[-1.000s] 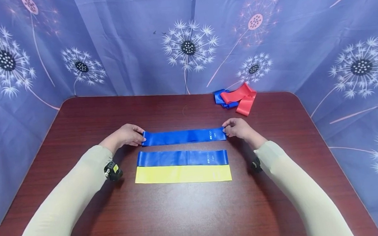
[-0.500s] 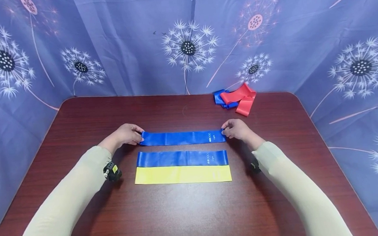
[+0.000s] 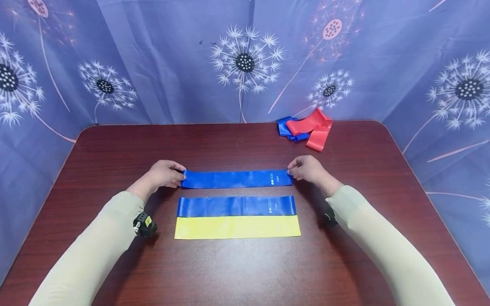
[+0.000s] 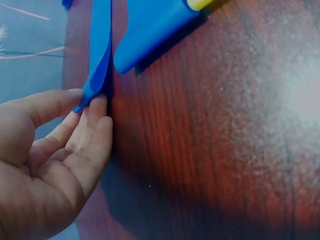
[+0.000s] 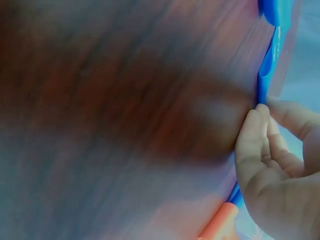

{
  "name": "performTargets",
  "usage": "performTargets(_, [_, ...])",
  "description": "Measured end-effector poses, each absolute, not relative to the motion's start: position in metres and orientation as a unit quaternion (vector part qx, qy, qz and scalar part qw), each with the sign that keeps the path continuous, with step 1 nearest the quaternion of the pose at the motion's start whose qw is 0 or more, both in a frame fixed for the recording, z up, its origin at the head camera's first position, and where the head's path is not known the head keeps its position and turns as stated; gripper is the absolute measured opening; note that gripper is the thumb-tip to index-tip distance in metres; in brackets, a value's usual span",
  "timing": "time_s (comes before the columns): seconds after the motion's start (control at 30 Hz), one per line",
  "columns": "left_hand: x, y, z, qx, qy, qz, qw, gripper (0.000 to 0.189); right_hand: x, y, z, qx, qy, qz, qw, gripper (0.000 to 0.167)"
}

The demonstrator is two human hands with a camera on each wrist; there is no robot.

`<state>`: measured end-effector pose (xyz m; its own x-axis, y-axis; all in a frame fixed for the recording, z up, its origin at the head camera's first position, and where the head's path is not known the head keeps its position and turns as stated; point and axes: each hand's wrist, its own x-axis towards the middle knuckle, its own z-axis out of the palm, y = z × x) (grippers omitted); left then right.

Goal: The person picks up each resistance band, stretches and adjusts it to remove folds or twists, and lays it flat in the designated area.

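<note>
A blue resistance band (image 3: 234, 179) printed "Light" stretches flat between my hands. My left hand (image 3: 164, 174) pinches its left end between thumb and fingers; the left wrist view shows the thumb on the band's end (image 4: 90, 95). Its right end is pinched by my right hand (image 3: 307, 169), and the right wrist view shows those fingertips close to the tabletop. Just nearer to me lies a second blue band (image 3: 235, 205), also marked "Light". Along its near edge a yellow band (image 3: 237, 226) shows, and the two lie flat together.
At the table's back right, a red band (image 3: 318, 132) lies loosely folded over a blue band (image 3: 284, 126). The brown wooden table (image 3: 236, 280) meets a blue dandelion-print cloth (image 3: 180, 58) behind it and at both sides.
Both hands keep their pinch on the upper blue band, which has shifted very slightly left and towards me. The other bands stay where they were.
</note>
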<state>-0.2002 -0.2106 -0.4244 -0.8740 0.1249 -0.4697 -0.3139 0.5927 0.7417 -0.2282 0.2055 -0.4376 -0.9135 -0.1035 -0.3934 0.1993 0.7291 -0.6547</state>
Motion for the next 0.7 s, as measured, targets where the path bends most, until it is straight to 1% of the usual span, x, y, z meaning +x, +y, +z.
performTargets(0.2, [-0.2009,-0.2121,-0.4264,-0.047,0.860,0.447,0.241,0.042,-0.2252,0.2016,-0.4351,0.013,0.919,-0.347,0.186,0.020])
performTargets(0.33, [-0.2004,-0.2142,-0.4274,-0.046,0.857,0.453,0.242,0.043,-0.2260,0.2007,-0.4359,0.012,0.918,-0.351,0.184,0.019])
performTargets(0.47, [-0.2011,-0.2155,-0.4289,-0.049,0.858,0.454,0.235,0.043,-0.2279,0.2009,-0.4359,0.021,0.915,-0.354,0.194,0.020])
performTargets(0.7, [-0.1979,-0.2184,-0.4285,-0.055,0.854,0.462,0.231,0.041,-0.2275,0.2019,-0.4321,0.003,0.913,-0.352,0.206,0.021])
